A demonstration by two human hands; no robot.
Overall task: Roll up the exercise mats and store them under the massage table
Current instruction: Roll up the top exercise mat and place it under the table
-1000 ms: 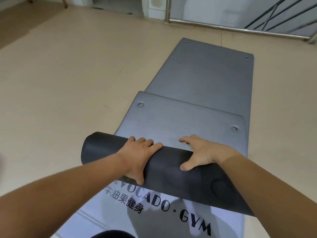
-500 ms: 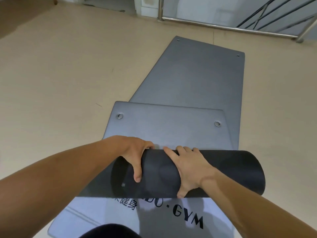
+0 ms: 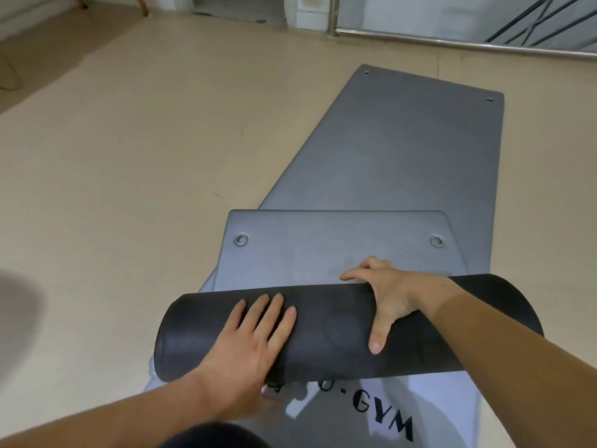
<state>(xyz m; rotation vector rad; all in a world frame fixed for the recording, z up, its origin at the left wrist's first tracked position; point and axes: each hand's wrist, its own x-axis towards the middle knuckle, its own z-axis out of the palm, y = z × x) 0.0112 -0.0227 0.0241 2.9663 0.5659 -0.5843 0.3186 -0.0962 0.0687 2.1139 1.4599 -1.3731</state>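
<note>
A dark grey exercise mat lies half rolled on the floor. Its thick roll (image 3: 336, 321) crosses the lower middle of the head view, and its flat end (image 3: 336, 250) with two metal eyelets stretches away from me. My left hand (image 3: 252, 341) presses flat on the near face of the roll with straight fingers. My right hand (image 3: 386, 294) grips the top of the roll, fingers over the far side and thumb down the near side. Under the roll lies a pale mat (image 3: 429, 392) printed "GYM". A second grey mat (image 3: 403, 150) lies flat beyond.
Beige floor (image 3: 129, 176) surrounds the mats. A metal railing (image 3: 452, 43) runs along the back right, with a doorway behind. Wooden chair legs (image 3: 142, 6) stand at the top left. A blurred pale shape (image 3: 16, 305) sits at the left edge.
My left hand let go of the roll's top and now lies flat on its near face. My right hand shifted from lying on the roll to gripping over its top.
</note>
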